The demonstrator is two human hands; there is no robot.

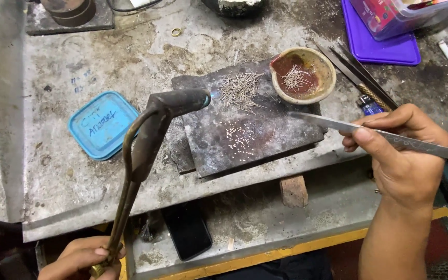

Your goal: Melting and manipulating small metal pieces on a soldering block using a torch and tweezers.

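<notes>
Gripping a brass-stemmed blowtorch (149, 140) in closed fingers, the left hand (81, 259) aims its nozzle toward thin metal pins (240, 89) on a dark slate slab (250, 129); the right hand (405, 155) pinches long steel tweezers (374, 134).

**Even, soft light; sharp centre**

Diffuse light falls from above on the grey table (79, 171), bright without harsh glare. Shadows are short and soft, darkest under the slate slab (255, 135). A small blue flame glows at the torch (156, 124) tip. The centre is crisp; the edges bend slightly, and the bottom corners sit dim.
</notes>
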